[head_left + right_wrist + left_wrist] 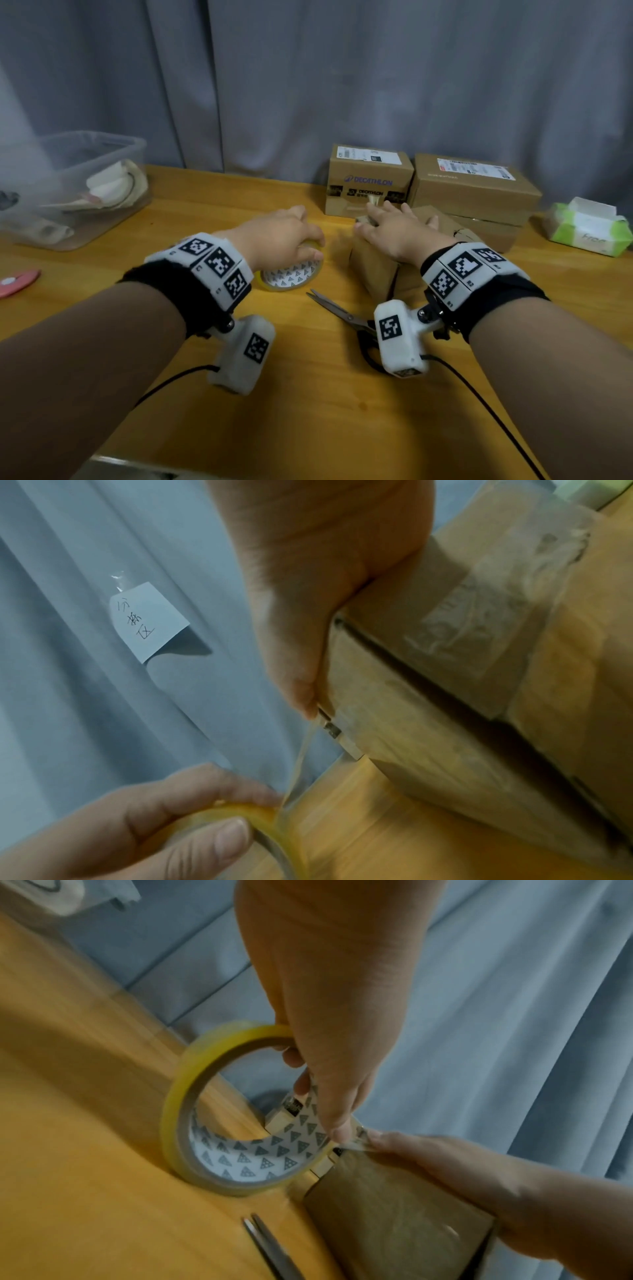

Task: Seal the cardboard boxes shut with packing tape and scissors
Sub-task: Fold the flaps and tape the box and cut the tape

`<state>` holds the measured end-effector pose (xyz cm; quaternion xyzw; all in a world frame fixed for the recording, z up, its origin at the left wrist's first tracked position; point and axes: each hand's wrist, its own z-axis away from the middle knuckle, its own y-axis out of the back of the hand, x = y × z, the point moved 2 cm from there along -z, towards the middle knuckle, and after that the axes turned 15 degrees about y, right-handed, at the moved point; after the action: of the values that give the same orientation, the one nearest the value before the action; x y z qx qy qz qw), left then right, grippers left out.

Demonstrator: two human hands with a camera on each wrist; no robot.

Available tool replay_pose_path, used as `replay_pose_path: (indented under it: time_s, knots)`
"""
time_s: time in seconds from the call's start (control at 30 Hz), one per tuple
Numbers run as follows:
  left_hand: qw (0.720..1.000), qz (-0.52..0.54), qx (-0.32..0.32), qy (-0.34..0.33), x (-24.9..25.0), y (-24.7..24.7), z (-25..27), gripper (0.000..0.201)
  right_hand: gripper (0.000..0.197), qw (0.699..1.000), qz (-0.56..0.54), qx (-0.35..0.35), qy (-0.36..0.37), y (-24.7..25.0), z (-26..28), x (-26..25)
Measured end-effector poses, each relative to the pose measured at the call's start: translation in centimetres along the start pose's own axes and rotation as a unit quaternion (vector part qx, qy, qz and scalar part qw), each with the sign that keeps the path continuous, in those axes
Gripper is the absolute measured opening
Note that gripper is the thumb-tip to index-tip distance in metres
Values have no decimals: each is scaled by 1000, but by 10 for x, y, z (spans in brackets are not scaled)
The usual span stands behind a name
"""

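Note:
A yellow-edged tape roll (291, 275) with a triangle-printed core stands on edge on the wooden table (308, 394). My left hand (306, 246) grips its top, fingers through the core (260, 1161). A short clear strand of tape (303, 753) runs from the roll (263, 818) to the near corner of a small brown cardboard box (375, 274). My right hand (387, 219) lies spread over that box's top, and its thumb (303, 696) presses the tape end against the box's edge (394, 710). Scissors (339, 313) lie shut on the table in front of the box.
Two larger labelled cardboard boxes (370, 178) (476, 186) stand at the back against a grey curtain. A clear plastic bin (72, 185) sits at the back left, a green tissue pack (589, 229) at the right, a pink object (17, 281) at the left edge.

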<state>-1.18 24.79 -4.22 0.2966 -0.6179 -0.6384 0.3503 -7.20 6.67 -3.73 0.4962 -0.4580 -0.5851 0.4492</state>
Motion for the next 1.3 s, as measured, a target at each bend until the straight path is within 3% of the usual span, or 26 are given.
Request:
replay_pose_path:
  time_s: [0.17,0.3,0.43,0.67,0.87,0.97,1.07,1.13,1.17,1.2,1.3]
  knots:
    - [1000,23,17,-11,10,-3,2,43,45,996,68,44,22,-4,-7,-16]
    - [1000,10,25,-15,24,-3,-2,44,62,993,110,39,-10,-14,-14,-25]
    - [999,22,33,-17,30,-2,-7,46,60,988,147,45,-16,-17,-16,-23]
    - [993,85,83,-22,27,-7,-9,51,55,991,118,64,21,-16,-20,-11]
    - [993,86,84,-15,29,-7,-8,45,59,991,108,72,34,-19,-24,-6]
    - [990,109,86,-11,32,-8,-3,44,45,987,21,138,85,-12,-18,-3]
    - [987,139,86,9,33,-10,-2,45,39,949,-130,253,138,4,10,-1]
    - [982,166,85,28,34,-10,-2,44,27,933,-130,285,178,9,35,-7]
    - [980,176,85,37,35,-10,-2,44,19,935,-138,263,196,8,48,-11]
    - [978,184,85,45,36,-9,-1,43,16,946,-154,198,206,5,61,-15]
    - [972,210,78,67,42,-6,4,42,29,973,-113,-97,179,-22,90,-15]
